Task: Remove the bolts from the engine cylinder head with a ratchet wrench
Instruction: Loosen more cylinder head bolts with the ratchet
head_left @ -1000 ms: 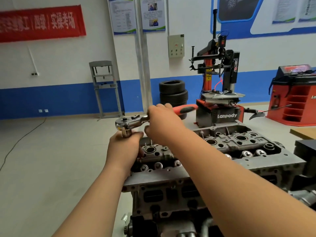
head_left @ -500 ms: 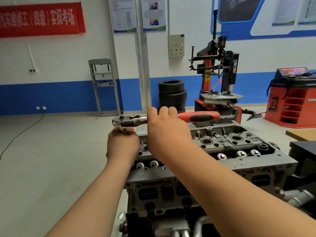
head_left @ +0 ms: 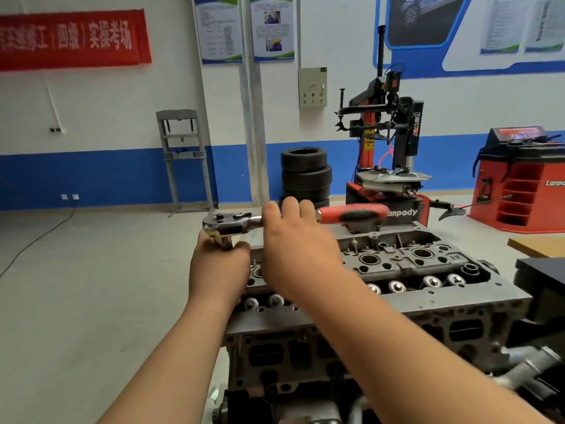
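Step in hand: loosening a bolt at the left end of the cylinder head (head_left: 428,272). The ratchet wrench (head_left: 229,223) sits above that left end, with its head to the left and its red grip (head_left: 351,213) pointing right along the far edge of the cylinder head. Left hand (head_left: 218,270) wraps round the socket (head_left: 224,242) just under the ratchet head and holds it upright. Right hand (head_left: 295,249) is clenched over the bare shank between ratchet head and red grip, not on the grip itself. The bolt is hidden under the socket and the left hand, so I cannot tell how far out it is. Valve springs (head_left: 397,286) show in the near row of the cylinder head. Judgement: mid-stroke on one bolt; how many are left cannot be told. The next move calls for swinging the handle counter-clockwise with the socket square on the bolt. Sliding the right hand out to the red grip would give more leverage.
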